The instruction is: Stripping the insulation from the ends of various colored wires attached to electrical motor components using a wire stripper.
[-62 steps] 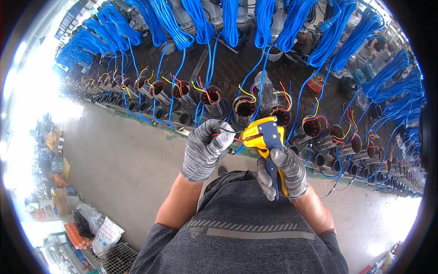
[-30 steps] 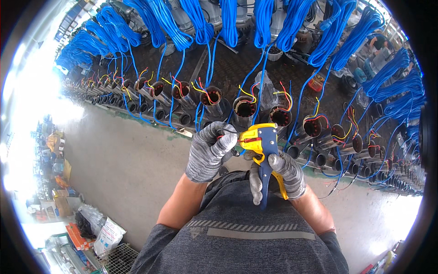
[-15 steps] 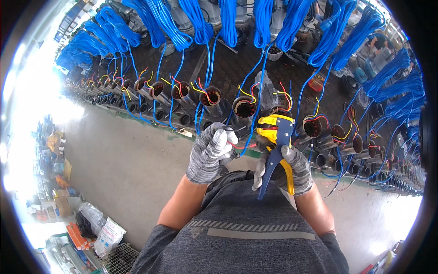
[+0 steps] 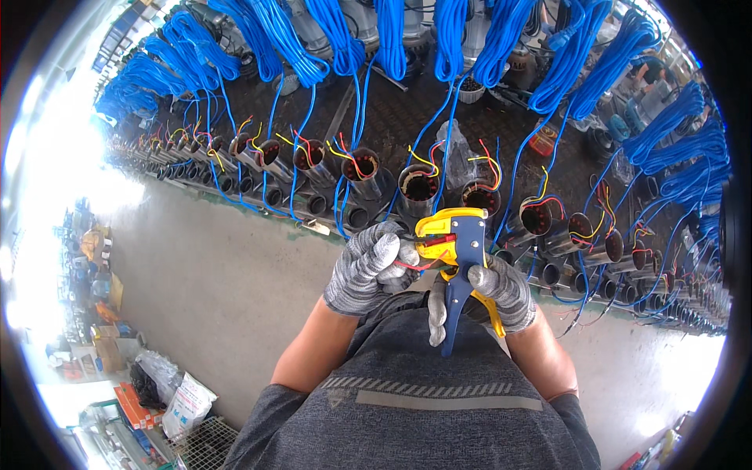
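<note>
My left hand (image 4: pixel 366 270), in a grey striped glove, is closed with its fingertips pinched on the end of a cable. A thin red wire (image 4: pixel 423 267) sticks out of that pinch toward the right. My right hand (image 4: pixel 505 291), gloved alike, is wrapped round a wire stripper (image 4: pixel 465 254) with a yellow head and dark blue and yellow handles. The stripper's jaws are right beside my left fingertips. Whether a wire lies inside them I cannot make out. Just beyond stands an open metal cylinder (image 4: pixel 416 190) with yellow and red wires at its mouth.
A row of similar metal cylinders (image 4: pixel 365 174) lines the near edge of the dark workbench (image 4: pixel 407 110). Coiled blue cables (image 4: pixel 450 47) lie along the far side. A crumpled clear plastic bag (image 4: pixel 460 153) rests behind the cylinders. A white sack (image 4: pixel 188 403) stands at lower left.
The wire stripper has moved left and slightly down, up to my left fingertips. My left hand has shifted slightly right, and the red wire now runs toward the tool.
</note>
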A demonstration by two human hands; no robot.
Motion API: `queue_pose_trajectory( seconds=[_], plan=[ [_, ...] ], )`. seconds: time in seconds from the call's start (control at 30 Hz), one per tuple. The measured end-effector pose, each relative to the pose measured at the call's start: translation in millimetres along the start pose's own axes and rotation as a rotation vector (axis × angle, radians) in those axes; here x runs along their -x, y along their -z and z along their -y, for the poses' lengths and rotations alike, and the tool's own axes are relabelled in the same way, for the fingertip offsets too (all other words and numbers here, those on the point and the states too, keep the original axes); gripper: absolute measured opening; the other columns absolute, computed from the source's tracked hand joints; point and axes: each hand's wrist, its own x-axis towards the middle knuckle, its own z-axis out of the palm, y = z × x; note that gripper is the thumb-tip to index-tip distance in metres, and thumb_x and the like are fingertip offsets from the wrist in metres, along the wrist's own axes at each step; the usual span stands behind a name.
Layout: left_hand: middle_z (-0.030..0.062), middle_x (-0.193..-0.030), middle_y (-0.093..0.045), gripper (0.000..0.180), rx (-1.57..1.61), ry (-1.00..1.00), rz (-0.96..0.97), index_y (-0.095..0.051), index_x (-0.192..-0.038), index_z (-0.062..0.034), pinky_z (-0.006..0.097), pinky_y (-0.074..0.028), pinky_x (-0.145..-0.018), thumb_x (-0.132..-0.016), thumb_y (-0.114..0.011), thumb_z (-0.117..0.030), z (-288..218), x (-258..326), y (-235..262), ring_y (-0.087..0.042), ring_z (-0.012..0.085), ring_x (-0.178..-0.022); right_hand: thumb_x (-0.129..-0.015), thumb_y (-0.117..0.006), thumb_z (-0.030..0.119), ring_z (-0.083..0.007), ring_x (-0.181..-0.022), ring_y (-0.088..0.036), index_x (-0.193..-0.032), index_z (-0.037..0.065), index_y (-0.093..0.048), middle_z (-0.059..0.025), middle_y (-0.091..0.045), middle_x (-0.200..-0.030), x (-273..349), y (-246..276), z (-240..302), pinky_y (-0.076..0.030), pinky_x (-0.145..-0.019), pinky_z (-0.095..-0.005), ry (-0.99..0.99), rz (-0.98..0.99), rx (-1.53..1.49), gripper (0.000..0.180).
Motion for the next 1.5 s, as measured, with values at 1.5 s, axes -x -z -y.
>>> queue_pose_trajectory(
  seconds=[1.5],
  plan=[
    [0.0048, -0.087, -0.068, 0.017, -0.336, -0.122, 0.142, -0.07, -0.098, -0.0002, 0.03, -0.051, -0.07, -0.1, -0.068, -0.017, -20.9, 2.2, -21.8, -0.063, 0.0129, -0.078, -0.09, -0.069, 0.068, -0.0324, -0.069, -0.073, -0.136, -0.007, -0.054, -0.0222, -0.071, -0.083, 15.8, 12.4, -3.1, -0.061, -0.063, -0.0452, -0.105, -0.095, 0.035, 0.09]
  ],
)
